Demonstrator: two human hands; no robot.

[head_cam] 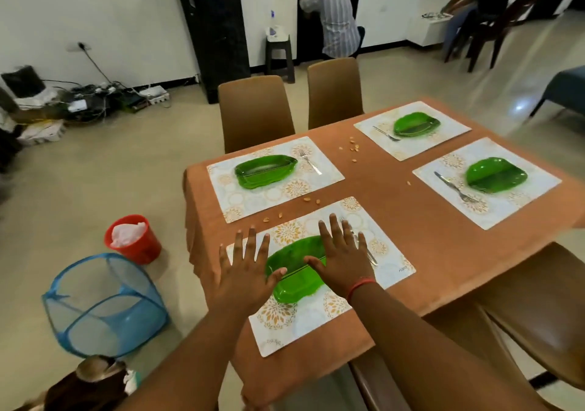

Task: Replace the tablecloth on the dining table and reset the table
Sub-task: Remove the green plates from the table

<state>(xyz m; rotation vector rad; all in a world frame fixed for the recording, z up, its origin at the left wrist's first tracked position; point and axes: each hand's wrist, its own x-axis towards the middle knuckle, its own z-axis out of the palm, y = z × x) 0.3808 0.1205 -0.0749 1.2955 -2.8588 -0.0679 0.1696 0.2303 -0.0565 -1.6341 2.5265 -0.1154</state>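
Hovering with fingers spread wide, left hand [245, 265] and right hand [343, 252] sit over the nearest green plate [294, 279], gripping nothing. Orange tablecloth [395, 220] covers the table, crumbs [353, 148] scattered toward twelve o'clock. Red bucket [133, 239] and blue mesh hamper [104, 306] stand on the floor at nine o'clock.

Two bare forearms reach forward from the bottom of the view, side by side. The left hand [245, 265] is flat, palm down, fingers [253, 243] straight and spread wide, thumb angled out to the right. The right hand [340, 254] is also flat and palm down, fingers straight and slightly apart. A red thread band [359, 285] circles the right wrist.
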